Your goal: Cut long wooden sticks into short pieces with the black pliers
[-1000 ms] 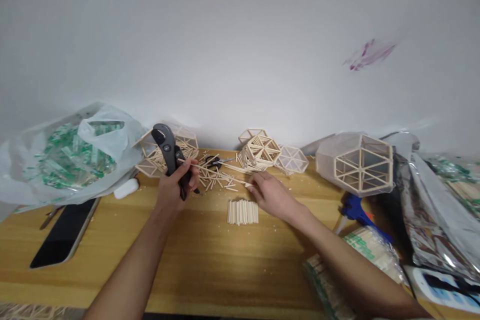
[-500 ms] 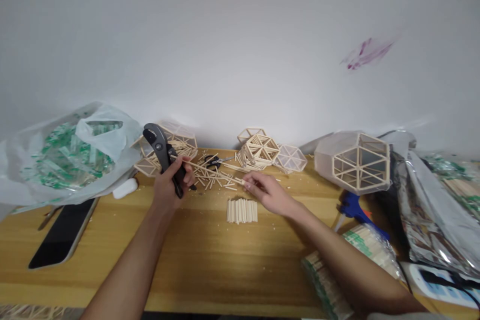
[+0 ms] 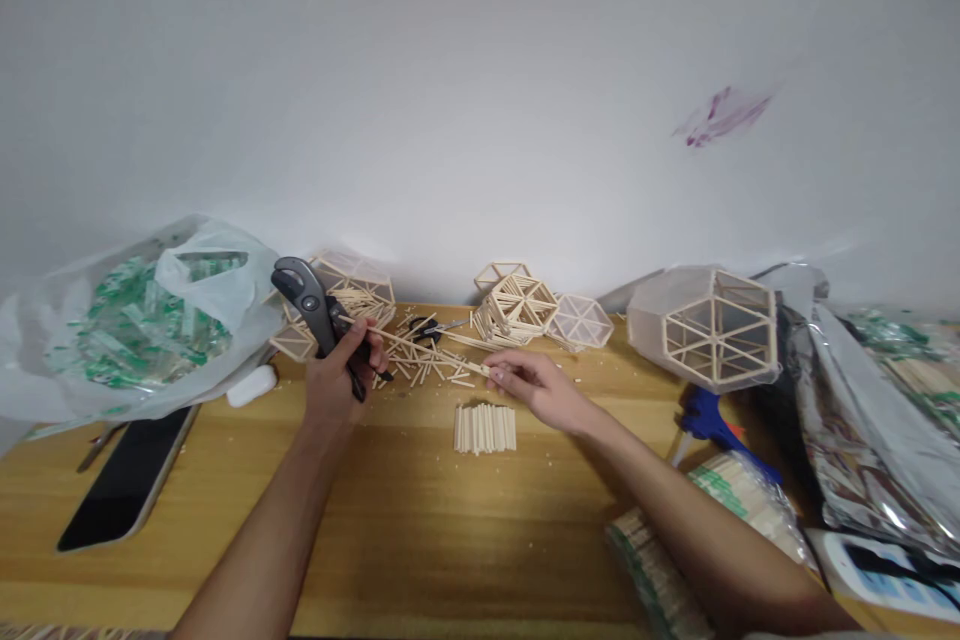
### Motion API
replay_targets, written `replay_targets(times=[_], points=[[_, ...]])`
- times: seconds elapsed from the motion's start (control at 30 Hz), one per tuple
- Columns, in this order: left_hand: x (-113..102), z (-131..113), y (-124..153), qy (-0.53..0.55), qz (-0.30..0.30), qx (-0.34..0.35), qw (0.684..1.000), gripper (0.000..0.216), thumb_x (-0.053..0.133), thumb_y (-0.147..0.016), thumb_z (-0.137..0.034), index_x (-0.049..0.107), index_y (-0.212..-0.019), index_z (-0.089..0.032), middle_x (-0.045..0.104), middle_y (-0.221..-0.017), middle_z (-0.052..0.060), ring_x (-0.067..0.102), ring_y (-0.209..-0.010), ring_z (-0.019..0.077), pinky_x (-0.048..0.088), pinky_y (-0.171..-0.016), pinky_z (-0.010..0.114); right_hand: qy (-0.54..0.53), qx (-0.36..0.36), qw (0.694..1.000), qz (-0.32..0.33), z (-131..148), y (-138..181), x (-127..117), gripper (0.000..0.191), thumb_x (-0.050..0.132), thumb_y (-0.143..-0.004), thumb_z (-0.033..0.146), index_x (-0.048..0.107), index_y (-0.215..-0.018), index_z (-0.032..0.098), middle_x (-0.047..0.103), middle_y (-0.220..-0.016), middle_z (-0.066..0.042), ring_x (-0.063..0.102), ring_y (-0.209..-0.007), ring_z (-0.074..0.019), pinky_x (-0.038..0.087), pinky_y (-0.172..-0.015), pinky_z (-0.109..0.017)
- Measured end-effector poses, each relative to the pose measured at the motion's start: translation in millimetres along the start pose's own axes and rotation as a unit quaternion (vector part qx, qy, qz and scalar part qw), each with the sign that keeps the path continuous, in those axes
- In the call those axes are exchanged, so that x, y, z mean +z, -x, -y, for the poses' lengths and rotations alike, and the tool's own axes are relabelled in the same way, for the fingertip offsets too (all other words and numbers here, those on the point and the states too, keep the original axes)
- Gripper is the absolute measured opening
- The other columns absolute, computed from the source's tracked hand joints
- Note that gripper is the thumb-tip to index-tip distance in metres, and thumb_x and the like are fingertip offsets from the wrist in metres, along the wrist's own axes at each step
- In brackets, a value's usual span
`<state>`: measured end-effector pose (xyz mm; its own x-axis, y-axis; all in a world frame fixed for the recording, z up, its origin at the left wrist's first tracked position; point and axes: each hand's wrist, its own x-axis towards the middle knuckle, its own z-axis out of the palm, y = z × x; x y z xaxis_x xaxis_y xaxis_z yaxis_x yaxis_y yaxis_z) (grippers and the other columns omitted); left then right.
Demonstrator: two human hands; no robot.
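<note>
My left hand (image 3: 346, 365) is closed around a dark grey hand cutter that looks like shears (image 3: 309, 298), its rounded head pointing up and left. A thin wooden stick (image 3: 431, 348) runs from beside my left fingers to my right hand (image 3: 529, 385), which pinches its near end between thumb and fingertips. Whether the left fingers also grip the stick I cannot tell. Just below the right hand, a neat row of short cut sticks (image 3: 485, 429) lies on the wooden table (image 3: 450, 530). Behind the stick is a loose pile of short pieces (image 3: 416, 365) with black-handled scissors (image 3: 426, 328).
Stick-built hexagonal frames (image 3: 523, 305) stand along the wall, with a larger covered one (image 3: 712, 328) at right. Left are a bag of wrappers (image 3: 150, 320), a white case (image 3: 252, 385) and a phone (image 3: 126, 480). A blue glue gun (image 3: 709, 420) and packed sticks (image 3: 660, 570) flank my right forearm.
The view has shifted slightly, so the table sits a little lower. The cutter's head leans further left. Both hands keep nearly the same places, with the stick still stretched between them.
</note>
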<state>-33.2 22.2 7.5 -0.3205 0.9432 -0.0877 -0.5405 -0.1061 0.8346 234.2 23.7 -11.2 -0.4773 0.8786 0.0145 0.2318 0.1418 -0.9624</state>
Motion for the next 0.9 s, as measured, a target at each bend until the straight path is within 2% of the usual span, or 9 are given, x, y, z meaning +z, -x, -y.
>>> replay_targets(times=[0.17, 0.4, 0.9], points=[[5.1, -0.2, 2.8, -0.012, -0.029, 0.027, 0.999, 0.026, 0.085, -0.066, -0.028, 0.066, -0.076, -0.014, 0.061, -0.061, -0.003, 0.052, -0.046, 0.0070, 0.044, -0.043, 0.020, -0.017, 0.002, 1.000, 0.002, 0.4, -0.9, -0.5, 0.033, 0.062, -0.093, 0.049, 0.072, -0.105, 0.020, 0.075, -0.087, -0.006, 0.065, -0.074, -0.0191, 0.049, -0.069, -0.031], [6.9, 1.6, 3.2, -0.033, -0.057, 0.052, 0.996, 0.028, 0.086, -0.065, -0.026, 0.063, -0.075, -0.015, 0.061, -0.061, -0.004, 0.052, -0.047, 0.0069, 0.044, -0.045, 0.019, 0.005, -0.001, 1.000, -0.001, 2.7, -0.7, -0.4, 0.034, 0.063, -0.092, 0.052, 0.074, -0.100, 0.021, 0.074, -0.084, -0.005, 0.062, -0.068, -0.0180, 0.046, -0.063, -0.030], [10.8, 3.2, 11.7, -0.124, -0.100, 0.139, 0.977, 0.027, 0.083, -0.074, -0.033, 0.061, -0.077, -0.017, 0.063, -0.062, -0.004, 0.056, -0.052, 0.0088, 0.046, -0.048, 0.020, -0.010, 0.012, 1.000, -0.012, 5.4, -1.6, 0.2, 0.035, 0.064, -0.091, 0.053, 0.075, -0.099, 0.020, 0.074, -0.081, -0.005, 0.060, -0.064, -0.0168, 0.045, -0.060, -0.028]])
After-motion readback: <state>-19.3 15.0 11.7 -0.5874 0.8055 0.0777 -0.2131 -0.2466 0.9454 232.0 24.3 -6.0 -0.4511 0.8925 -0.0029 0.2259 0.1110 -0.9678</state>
